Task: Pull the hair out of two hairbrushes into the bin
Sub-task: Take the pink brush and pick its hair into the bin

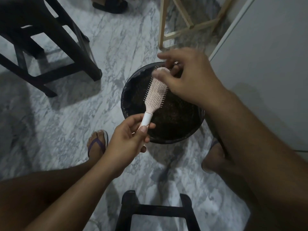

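A pink and white hairbrush (155, 94) is held over a round black bin (166, 137) on the marble floor, bristles facing up and left. My left hand (128, 139) grips its white handle from below. My right hand (186, 77) hovers over the brush's far tip, thumb and fingers pinched at the bristles there; it is blurred, and I cannot make out any hair between the fingers. The bin's inside looks dark and speckled. Only one brush is in view.
A dark wooden stool (50, 52) stands at the left, another dark stool (156, 212) between my knees. A light wooden frame (180, 30) and a white cabinet side (266, 64) are at the right. My foot in a purple sandal (97, 144) is beside the bin.
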`<action>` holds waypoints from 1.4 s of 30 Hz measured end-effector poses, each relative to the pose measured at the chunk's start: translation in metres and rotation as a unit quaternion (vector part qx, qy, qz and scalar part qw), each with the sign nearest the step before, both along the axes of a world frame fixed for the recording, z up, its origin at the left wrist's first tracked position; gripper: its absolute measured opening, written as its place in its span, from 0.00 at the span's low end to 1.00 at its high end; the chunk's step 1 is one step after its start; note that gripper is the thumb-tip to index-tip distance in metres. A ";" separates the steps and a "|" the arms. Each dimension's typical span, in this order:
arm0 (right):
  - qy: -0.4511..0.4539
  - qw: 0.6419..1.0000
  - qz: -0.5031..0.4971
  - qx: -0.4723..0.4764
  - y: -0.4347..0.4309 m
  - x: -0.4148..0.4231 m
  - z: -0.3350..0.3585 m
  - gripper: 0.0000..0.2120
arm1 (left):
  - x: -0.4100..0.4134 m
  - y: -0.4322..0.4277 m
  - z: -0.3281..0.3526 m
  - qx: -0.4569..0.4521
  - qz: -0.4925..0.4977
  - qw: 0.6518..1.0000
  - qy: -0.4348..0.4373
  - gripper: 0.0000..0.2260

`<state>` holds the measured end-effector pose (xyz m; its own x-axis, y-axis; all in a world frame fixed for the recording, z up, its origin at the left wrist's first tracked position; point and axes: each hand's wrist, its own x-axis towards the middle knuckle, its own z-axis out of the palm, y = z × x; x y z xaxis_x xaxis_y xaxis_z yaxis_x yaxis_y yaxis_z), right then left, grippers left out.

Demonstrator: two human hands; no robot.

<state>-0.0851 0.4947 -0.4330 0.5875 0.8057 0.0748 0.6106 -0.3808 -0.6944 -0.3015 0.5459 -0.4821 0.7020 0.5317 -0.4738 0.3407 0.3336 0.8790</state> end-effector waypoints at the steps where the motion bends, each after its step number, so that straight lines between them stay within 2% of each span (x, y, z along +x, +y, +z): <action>1: -0.027 0.999 0.005 -0.036 0.001 0.000 -0.006 0.21 | 0.000 -0.001 -0.001 0.011 -0.006 1.000 0.005 0.12; 3: -0.052 0.996 0.005 -0.067 0.002 -0.001 -0.017 0.21 | -0.001 -0.004 -0.002 0.028 -0.003 1.000 0.013 0.12; 9: -0.041 0.998 0.049 -0.029 -0.007 0.000 -0.021 0.18 | -0.003 -0.007 -0.003 0.023 0.016 1.000 0.014 0.13; 16: -0.055 0.998 0.011 -0.022 -0.011 -0.009 -0.041 0.06 | -0.002 -0.014 -0.009 -0.003 0.002 0.999 0.032 0.13; 21: 0.088 0.993 -0.069 0.043 -0.009 -0.001 -0.029 0.06 | -0.001 -0.016 -0.009 -0.057 0.013 0.998 0.023 0.13; 24: 0.127 0.984 -0.094 0.083 -0.009 0.009 -0.009 0.05 | -0.002 -0.016 -0.010 -0.055 0.018 0.998 0.022 0.13; 28: 0.122 0.974 -0.085 0.170 -0.014 0.022 0.025 0.03 | 0.000 -0.012 -0.008 -0.051 0.033 0.998 0.020 0.13; 31: 0.104 0.954 -0.097 0.266 -0.018 0.031 0.042 0.07 | 0.001 -0.010 -0.007 -0.048 0.037 0.998 0.018 0.13; 32: 0.091 0.953 -0.106 0.269 -0.019 0.033 0.040 0.07 | 0.001 -0.009 -0.007 -0.047 0.040 0.998 0.017 0.13; 33: 0.077 0.962 -0.110 0.239 -0.020 0.033 0.033 0.06 | 0.001 -0.009 -0.006 -0.047 0.042 0.998 0.015 0.13; 35: 0.067 0.989 -0.092 0.091 -0.020 0.026 0.010 0.04 | 0.000 -0.010 -0.005 -0.046 0.046 0.998 0.016 0.13; 37: 0.061 0.996 -0.056 -0.023 -0.022 0.011 -0.013 0.05 | 0.001 -0.010 -0.004 -0.040 0.045 0.998 0.020 0.13; 42: -0.020 0.994 0.075 -0.080 -0.017 -0.023 -0.022 0.05 | 0.003 -0.011 -0.003 -0.043 0.043 0.998 0.017 0.13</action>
